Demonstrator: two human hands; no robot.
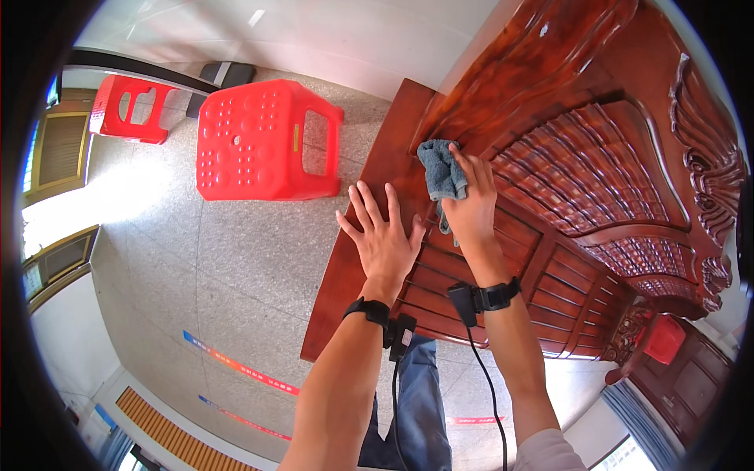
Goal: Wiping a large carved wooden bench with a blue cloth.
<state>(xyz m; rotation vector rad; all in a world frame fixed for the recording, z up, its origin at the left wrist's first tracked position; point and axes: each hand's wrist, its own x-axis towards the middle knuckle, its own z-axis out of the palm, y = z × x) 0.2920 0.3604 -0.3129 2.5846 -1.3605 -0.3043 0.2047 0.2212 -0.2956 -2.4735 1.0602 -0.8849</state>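
Observation:
A carved, reddish-brown wooden bench (pixel 533 282) with a slatted seat and a fan-patterned backrest (pixel 589 171) fills the right side. My right hand (pixel 474 203) grips a grey-blue terry cloth (pixel 440 168), which lies bunched against the wood near the foot of the backrest. Part of the cloth hangs down below the fingers. To the left, my left hand (pixel 386 235) rests with spread fingers on the bench's wide flat board (pixel 336 294), holding nothing. Both wrists wear black straps with small devices and cables.
A red plastic stool (pixel 247 141) stands on the speckled floor left of the bench, with another red stool (pixel 132 109) farther left. Black objects (pixel 232 75) lie by the pale wall. A red chair or stool (pixel 665 340) shows at the lower right. Cables hang from both wrists.

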